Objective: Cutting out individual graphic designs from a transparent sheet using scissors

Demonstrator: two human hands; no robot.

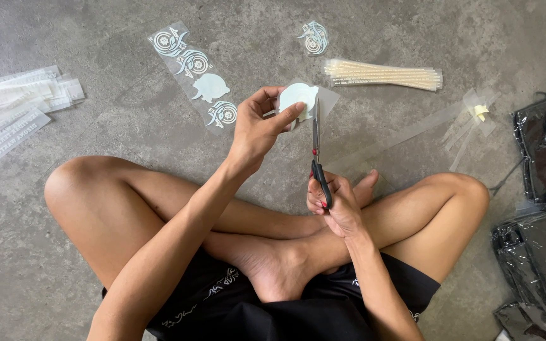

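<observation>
I sit cross-legged on a concrete floor. My left hand (259, 126) pinches a pale round sticker on clear backing film (301, 96), held up in front of me. My right hand (335, 203) grips the black handles of a pair of scissors (316, 148). The blades point up and away from me, and their tips meet the right edge of the sticker's film.
A clear strip of several patterned stickers (194, 69) lies on the floor ahead, with a single cut sticker (315, 38) beyond. A bundle of cream strips (383, 74) lies right of centre. Stacked label strips (14, 104) sit at left, black glossy bags (541, 208) at right, film offcuts (469, 117) nearby.
</observation>
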